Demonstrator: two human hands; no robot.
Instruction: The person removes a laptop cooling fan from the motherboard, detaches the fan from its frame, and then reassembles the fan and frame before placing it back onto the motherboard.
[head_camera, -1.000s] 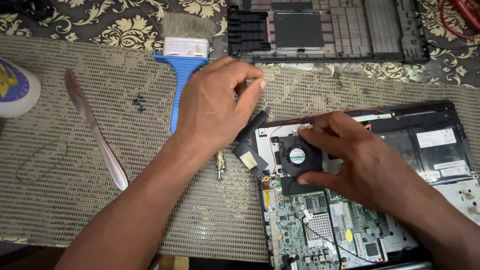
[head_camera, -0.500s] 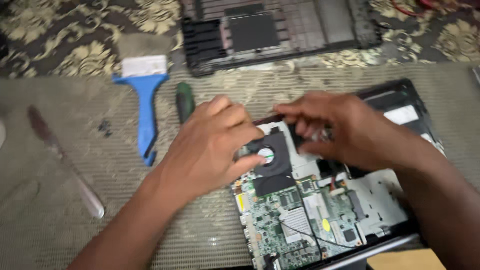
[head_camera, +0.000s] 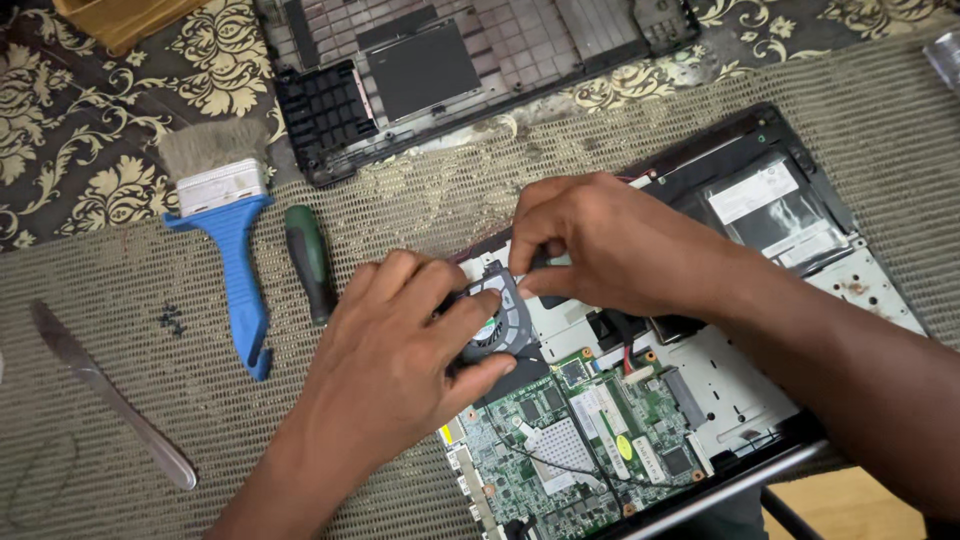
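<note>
both hands (head_camera: 400, 340) now pinch fan (head_camera: 497, 320)

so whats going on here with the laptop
A person is working over an opened laptop base with its green circuit board exposed. The left hand and the right hand both grip the small black cooling fan at the board's upper left corner. A blue-handled brush, a green screwdriver and a knife lie to the left on the woven mat, untouched.
</note>
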